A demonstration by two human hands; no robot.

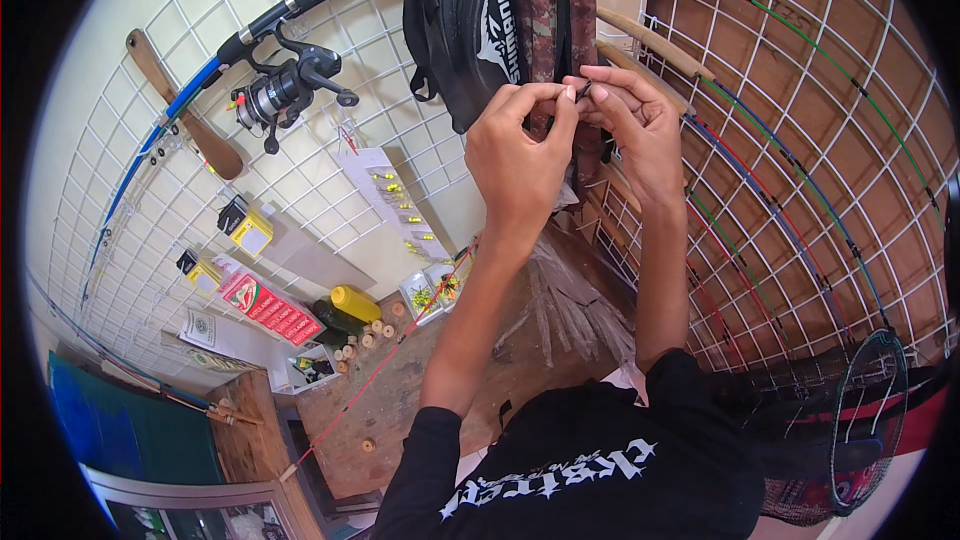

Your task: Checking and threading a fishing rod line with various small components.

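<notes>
Both my hands are raised in front of the hanging bags, fingertips close together. A small dark piece [584, 91] sits between them, too small to tell its kind. My left hand [518, 155] is closed, thumb and forefinger pinching at the piece's left side. My right hand [642, 130] pinches it from the right with thumb and fingers. A thin red rod [372, 376] slants up from the lower left and reaches my left forearm; whether it continues to the hands is hidden.
A black bag [455, 35] and a camouflage bag [548, 0] hang behind my hands. A fishing reel [282, 90] on a blue rod is at upper left. Several rods line the right grid [800, 70]. Wooden rings [368, 445] and a yellow bottle [355, 303] stand on the wooden table [400, 420].
</notes>
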